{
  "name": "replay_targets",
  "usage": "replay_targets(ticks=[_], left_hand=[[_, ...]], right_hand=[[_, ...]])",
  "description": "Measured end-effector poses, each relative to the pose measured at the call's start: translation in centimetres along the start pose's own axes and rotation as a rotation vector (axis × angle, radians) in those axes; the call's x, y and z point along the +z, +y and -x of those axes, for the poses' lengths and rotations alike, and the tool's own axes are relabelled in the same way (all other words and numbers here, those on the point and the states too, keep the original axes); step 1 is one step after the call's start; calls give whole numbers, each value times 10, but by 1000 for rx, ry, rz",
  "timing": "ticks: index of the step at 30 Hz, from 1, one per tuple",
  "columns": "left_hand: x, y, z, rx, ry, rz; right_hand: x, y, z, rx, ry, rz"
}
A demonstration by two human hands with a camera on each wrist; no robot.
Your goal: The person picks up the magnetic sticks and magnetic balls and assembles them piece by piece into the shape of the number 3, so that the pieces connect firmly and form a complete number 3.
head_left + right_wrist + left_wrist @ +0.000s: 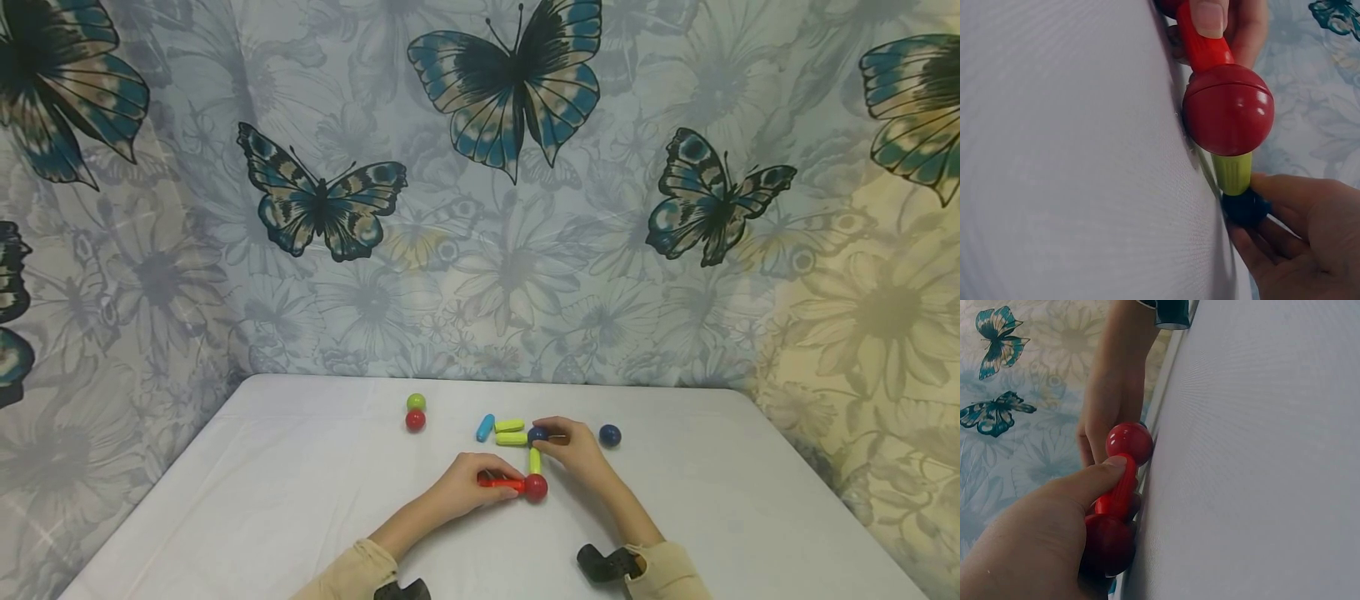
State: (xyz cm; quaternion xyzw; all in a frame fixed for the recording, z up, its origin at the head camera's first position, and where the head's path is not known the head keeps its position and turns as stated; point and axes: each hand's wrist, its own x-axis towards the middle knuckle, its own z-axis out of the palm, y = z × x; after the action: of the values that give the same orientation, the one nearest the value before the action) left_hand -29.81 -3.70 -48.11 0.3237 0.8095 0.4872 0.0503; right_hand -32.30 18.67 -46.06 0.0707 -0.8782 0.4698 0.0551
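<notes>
Assembly of balls and rods: located on the white table (330,492), near its middle, between the two hands. Its glossy red ball (536,487) shows a fine seam running round it in the right wrist view. Two rods meet this ball at roughly a right angle: a ribbed red rod (501,482) and a yellow-green rod (535,461), also ribbed. Far end of the yellow-green rod: a dark blue ball (537,436). Other end of the red rod: a second red ball (1109,544), shaded and partly covered by the hand.

Left hand (471,483): closed to a pinch, thumb along the red rod, fingers opposite. Right hand (576,450): thumb and fingers curved round the dark blue ball, gripping it.

Loose parts nearby: a light blue rod (486,427), slanted; an upper yellow-green rod (509,426) and a lower yellow-green rod (512,438), the lower one's end right by the gripped ball, contact unclear. Right of the right hand: a spare blue ball (610,435). Farther left: a green ball (416,402) and a third red ball (416,420), apparently touching.
</notes>
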Motion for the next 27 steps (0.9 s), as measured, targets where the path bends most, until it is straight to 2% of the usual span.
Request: replay_targets(ticks=[27], left_hand=[[0,0,0,8,-7,2]], right_hand=[[-4,-7,6,-58,-69,-43]])
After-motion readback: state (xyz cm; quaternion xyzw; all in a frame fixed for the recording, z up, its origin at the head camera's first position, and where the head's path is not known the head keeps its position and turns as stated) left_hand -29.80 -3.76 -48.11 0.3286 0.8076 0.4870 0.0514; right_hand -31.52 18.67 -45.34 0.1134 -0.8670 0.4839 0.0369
